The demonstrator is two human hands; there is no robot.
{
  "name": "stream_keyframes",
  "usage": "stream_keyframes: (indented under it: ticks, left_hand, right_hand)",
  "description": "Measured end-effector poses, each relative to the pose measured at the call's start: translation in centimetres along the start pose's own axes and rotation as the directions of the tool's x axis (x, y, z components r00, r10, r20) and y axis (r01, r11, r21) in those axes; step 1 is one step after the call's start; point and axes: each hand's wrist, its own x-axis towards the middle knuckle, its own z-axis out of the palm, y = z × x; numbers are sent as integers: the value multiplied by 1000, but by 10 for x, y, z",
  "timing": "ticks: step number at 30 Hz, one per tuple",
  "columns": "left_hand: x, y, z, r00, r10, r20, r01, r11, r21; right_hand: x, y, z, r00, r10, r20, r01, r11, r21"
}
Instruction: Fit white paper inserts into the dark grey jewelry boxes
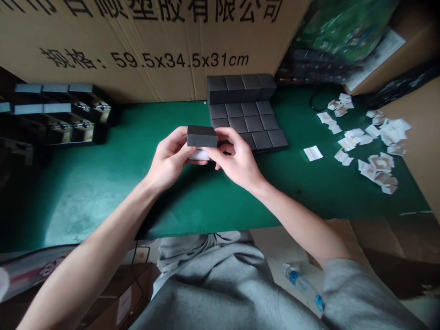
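A dark grey foam block (202, 136) is held up above the green table (103, 183) between both hands. My left hand (170, 158) grips its left end, fingers curled, with a small white paper piece (198, 155) under the block against the thumb. My right hand (237, 158) pinches the block's right end from the side. Just behind the hands lies a stepped stack of several like grey blocks (247, 114).
A big cardboard box (154, 41) with printed text stands at the back. Black parts with blue tops (58, 112) sit at the left. Several white paper scraps (371, 137) lie scattered on the right. A water bottle (302, 286) lies on the floor below the table edge.
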Motion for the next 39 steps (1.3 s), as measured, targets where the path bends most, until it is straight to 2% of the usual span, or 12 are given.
stream_keyframes:
  ticks: [5, 11, 16, 20, 26, 39]
  left_hand:
    - [1, -4, -1, 1000, 25, -1, -25, 1000, -4]
    - [0, 5, 5, 999, -18, 33, 17, 999, 33]
    - [1, 8, 6, 999, -42, 0, 42, 999, 13]
    - [1, 7, 5, 999, -43, -6, 43, 999, 12]
    - [0, 7, 5, 1000, -14, -10, 15, 999, 48]
    - [-2, 11, 6, 999, 9, 49, -12, 997, 74]
  right_hand:
    - [-5, 1, 3, 995, 55, 80, -58, 997, 44]
    - [-6, -6, 2, 999, 33, 25, -34, 998, 53]
    - [-2, -5, -1, 999, 41, -21, -41, 999, -6]
    - [-2, -2, 0, 999, 44, -3, -44, 999, 27]
    - [-4, -3, 1, 991, 94, 94, -102, 991, 82]
    - [-6, 0, 0, 995, 72, 70, -76, 995, 65]
